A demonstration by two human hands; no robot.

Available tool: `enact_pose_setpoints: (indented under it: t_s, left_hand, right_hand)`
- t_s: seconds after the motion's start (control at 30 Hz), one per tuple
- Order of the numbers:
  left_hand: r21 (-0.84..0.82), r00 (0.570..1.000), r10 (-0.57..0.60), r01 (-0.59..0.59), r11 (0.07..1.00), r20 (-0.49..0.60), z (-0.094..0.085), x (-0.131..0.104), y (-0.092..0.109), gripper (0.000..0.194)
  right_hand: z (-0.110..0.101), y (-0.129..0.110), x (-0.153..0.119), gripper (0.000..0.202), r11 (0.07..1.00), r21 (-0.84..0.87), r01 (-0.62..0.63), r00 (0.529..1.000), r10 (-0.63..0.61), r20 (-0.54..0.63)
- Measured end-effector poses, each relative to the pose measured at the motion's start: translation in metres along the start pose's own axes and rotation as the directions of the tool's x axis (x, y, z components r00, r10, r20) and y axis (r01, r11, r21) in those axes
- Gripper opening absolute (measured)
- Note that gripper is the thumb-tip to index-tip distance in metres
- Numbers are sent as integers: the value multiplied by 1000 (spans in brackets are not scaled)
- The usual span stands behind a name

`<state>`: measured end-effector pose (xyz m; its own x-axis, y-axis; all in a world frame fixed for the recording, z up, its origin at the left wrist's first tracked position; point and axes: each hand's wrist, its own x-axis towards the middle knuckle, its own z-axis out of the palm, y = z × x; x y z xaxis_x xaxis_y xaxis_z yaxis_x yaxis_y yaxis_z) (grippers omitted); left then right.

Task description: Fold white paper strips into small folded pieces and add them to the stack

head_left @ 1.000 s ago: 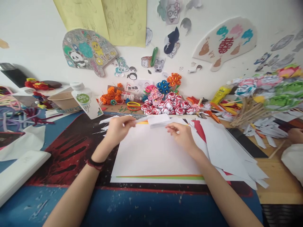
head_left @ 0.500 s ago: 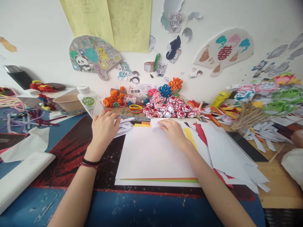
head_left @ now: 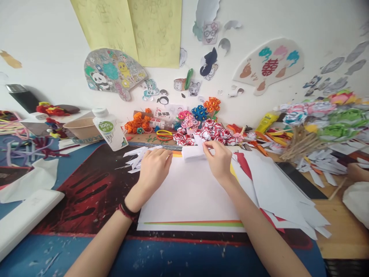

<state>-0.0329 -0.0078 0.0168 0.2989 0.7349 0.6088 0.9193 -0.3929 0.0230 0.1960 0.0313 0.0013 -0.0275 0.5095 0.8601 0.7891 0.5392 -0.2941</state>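
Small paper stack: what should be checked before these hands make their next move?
1. Right hand pinching a white slip: ok.
2. Left hand free of paper: cannot tell, its fingertips are hidden.
3. Paper stack clear of the left hand: ok.
4. Loose strips lying neatly: not ok, scattered.
5. Large white sheet covering the coloured edges: not ok, they show.
6. Bottle capped: ok.

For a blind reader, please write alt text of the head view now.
Two bare hands work over white paper sheets; the right hand lifts a white slip beside a small paper stack, near red-and-white paper flowers.
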Motion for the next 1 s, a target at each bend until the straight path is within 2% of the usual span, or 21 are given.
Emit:
enact_pose_setpoints:
  t_s: [0.1,0.17,0.27,0.4,0.47,0.53,0.67,0.8,0.87,0.93,1.0]
  left_hand:
    - [-65,1000,19,-19,998,2,3,-2,13,24]
    - [-56,999,27,-26,998,19,5,-2,15,24]
    - [-39,998,30,-28,999,48,8,-2,12,26]
    - [-24,996,46,-44,999,80,10,-3,11,28]
    - [-15,994,60,-59,998,90,10,-3,12,29]
    - [-7,993,72,-71,997,99,10,-4,13,28]
    - [0,988,91,-92,996,126,10,-5,15,28]
    - [1,984,100,-102,995,145,10,-5,15,28]
    - [-8,986,95,-95,995,140,10,-5,16,28]
    - [-37,988,82,-78,996,131,10,-5,18,26]
    - [-98,991,60,-48,994,122,10,-5,21,23]
  right_hand:
    - [-3,-4,-1,11,999,42,3,998,-1,-58]
    - [-2,-2,-1,13,998,2,56,998,-56,-34]
    - [1,1,-1,20,986,-86,142,985,-133,107]
    - [5,2,0,27,971,-134,200,925,-142,352]
    - [7,2,-1,26,972,-127,199,895,-128,426]
    - [9,2,-3,22,979,-113,172,885,-103,454]
    - [14,6,-6,12,998,-43,46,900,-23,435]
    - [17,12,-4,14,996,40,-80,918,58,393]
    - [15,13,-2,13,993,37,-111,944,94,317]
    - [9,10,0,13,991,0,-135,976,133,172]
    - [2,1,2,18,989,12,-147,987,145,69]
